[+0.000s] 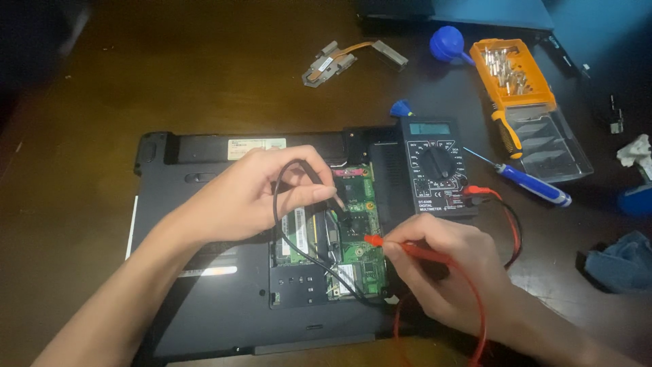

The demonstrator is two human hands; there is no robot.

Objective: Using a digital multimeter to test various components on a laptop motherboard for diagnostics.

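Observation:
An upturned black laptop point(204, 285) lies on the dark wooden table with its bottom panel off, baring a green circuit board point(356, 234). My left hand point(261, 194) pinches the black probe point(333, 194), its tip touching the board. My right hand point(435, 261) grips the red probe point(387, 243), whose tip also rests on the board. Black and red leads run to a black digital multimeter point(436, 166) that sits on the laptop's right end.
A copper heatsink pipe point(350, 58) lies at the back. To the right are a blue air blower point(447, 44), an orange bit case with clear lid point(523, 102), a blue screwdriver point(533, 185), and blue cloth point(621, 261).

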